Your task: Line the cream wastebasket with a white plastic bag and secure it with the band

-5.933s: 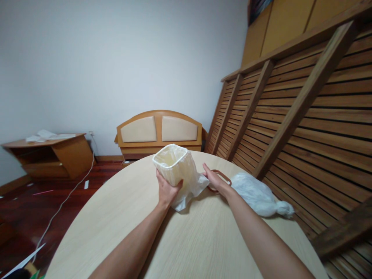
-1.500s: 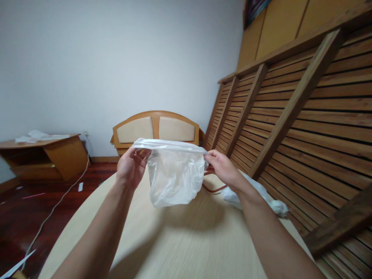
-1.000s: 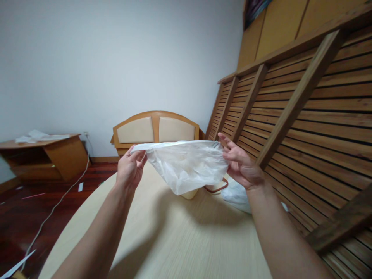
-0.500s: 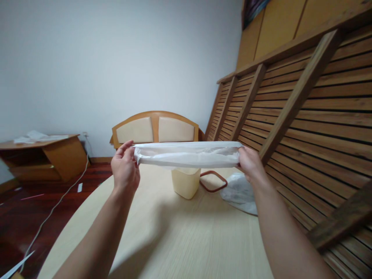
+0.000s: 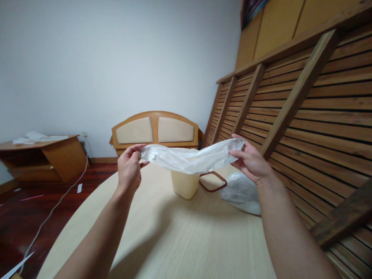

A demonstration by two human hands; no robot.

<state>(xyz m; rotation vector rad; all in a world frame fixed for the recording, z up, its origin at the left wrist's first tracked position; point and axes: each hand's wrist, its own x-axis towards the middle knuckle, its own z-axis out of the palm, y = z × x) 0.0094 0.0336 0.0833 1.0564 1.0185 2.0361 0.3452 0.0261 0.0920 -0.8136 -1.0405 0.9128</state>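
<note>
A translucent white plastic bag (image 5: 190, 159) stretches between my two hands, sagging in the middle. My left hand (image 5: 130, 164) pinches its left end between thumb and fingers. Its right end is gripped by my right hand (image 5: 252, 159), with the thumb in front and fingers behind. Behind and below the bag, a cream plastic bin (image 5: 185, 185) stands upright on the round table (image 5: 186, 240); the bag hides its top. Right of the bin lies a brown rounded-square ring (image 5: 213, 189). A crumpled white plastic bag (image 5: 241, 193) lies beyond it, partly behind my right forearm.
A wooden headboard (image 5: 155, 130) stands against the wall behind the table. Tall wooden slats (image 5: 290, 128) lean along the right side. At left, a low cabinet (image 5: 62, 159) holds white sheets, and a white cable (image 5: 58, 205) runs over the dark floor.
The bag was pulled taut in a straight band; now it sags in the middle. My hands have come slightly closer together, and my right hand's fingers have spread more around its end.
</note>
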